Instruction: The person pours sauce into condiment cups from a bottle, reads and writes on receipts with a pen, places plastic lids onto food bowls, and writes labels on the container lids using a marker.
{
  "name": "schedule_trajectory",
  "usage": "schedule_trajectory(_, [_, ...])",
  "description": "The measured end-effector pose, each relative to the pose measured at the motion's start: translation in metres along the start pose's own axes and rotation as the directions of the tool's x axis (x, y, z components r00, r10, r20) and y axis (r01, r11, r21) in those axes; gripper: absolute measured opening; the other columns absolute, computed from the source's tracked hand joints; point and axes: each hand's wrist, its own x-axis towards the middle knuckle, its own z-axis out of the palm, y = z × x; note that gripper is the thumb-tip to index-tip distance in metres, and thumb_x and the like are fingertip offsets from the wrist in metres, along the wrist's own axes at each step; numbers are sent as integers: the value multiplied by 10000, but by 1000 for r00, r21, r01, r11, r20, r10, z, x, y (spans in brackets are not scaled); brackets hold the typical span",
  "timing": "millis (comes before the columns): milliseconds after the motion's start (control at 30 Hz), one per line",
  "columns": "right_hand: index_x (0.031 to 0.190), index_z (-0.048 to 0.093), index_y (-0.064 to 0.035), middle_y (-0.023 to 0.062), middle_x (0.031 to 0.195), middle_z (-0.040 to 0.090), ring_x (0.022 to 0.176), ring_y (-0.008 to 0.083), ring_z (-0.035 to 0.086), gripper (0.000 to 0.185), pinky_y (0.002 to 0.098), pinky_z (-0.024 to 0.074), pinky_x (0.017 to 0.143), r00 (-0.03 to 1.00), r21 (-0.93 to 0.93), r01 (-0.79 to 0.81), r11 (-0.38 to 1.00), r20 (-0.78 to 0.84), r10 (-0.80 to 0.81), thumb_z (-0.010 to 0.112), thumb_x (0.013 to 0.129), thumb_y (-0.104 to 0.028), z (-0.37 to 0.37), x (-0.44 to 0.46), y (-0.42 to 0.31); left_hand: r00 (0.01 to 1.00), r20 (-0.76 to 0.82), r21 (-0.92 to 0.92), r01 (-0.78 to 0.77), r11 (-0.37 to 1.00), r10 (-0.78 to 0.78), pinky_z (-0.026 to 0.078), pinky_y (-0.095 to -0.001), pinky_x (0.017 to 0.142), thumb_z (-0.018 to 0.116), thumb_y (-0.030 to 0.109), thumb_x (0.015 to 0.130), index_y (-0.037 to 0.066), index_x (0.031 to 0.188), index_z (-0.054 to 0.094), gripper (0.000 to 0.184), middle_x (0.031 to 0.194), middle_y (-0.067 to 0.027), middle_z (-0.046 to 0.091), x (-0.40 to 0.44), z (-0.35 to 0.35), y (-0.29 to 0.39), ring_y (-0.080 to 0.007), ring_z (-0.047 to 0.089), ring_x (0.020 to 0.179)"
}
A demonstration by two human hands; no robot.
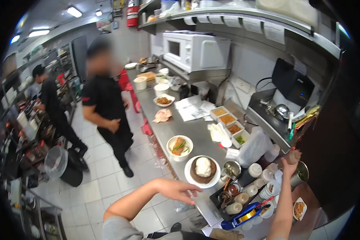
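Observation:
My left hand [178, 191] is held over the counter's front edge with its fingers apart and nothing in them. It is beside a white plate [189, 175] that bears a round brown cake [196, 176] topped with a white scoop [203, 166]. At the right, my right hand [287, 166] is wrapped round a squeeze bottle [293, 156] with brownish contents, above the other bottles. A white bowl [180, 148] with orange and green food stands behind the plate.
Squeeze bottles [255, 170], a blue tape dispenser [241, 216] and a metal pot [300, 172] crowd the right side. Food containers [228, 119] and a microwave [196, 51] stand farther back. A person in black [104, 96] stands beyond the counter [164, 126]; others work at far left.

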Motion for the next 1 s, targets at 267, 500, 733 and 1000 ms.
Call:
schedule_trajectory(267, [1237,420,-22,115,1173,520,1017,232,549,705,378,458,847,912,-196,-330,923,188,366,781,635,-82,11,-9,-1,999,-13,-124,-48,991,47,391,-328,980,595,298,890,45,1383,305,626,1271,-124,496,-16,-9,-17,-195,500,1140])
schedule_trajectory(500, [817,553,-93,-25,643,484,539,77,454,127,233,361,474,942,-61,-336,940,-43,334,531,808,31,-45,-33,-44,984,-31,-98,-176,980,173,411,-319,960,604,193,885,10,1364,325,584,1255,-126,506,-10,-82,-16,-191,497,1141])
schedule_trajectory(733, [585,328,-134,-10,501,311,372,103,258,297,250,217,317,881,758,-244,605,-88,465,398,874,-136,-33,-208,-208,912,276,24,-321,947,303,413,-283,937,589,234,896,26,1351,354,553,1213,-81,530,63,-148,13,-135,512,1073])
schedule_trajectory(1000, [1140,533,-22,112,973,632,767,198,617,300,316,508,678,378,121,-896,427,713,591,513,908,-211,117,-395,-222,775,561,82,-403,911,292,406,-297,951,580,257,901,51,1358,357,548,1189,-83,536,101,-157,25,-152,500,1104])
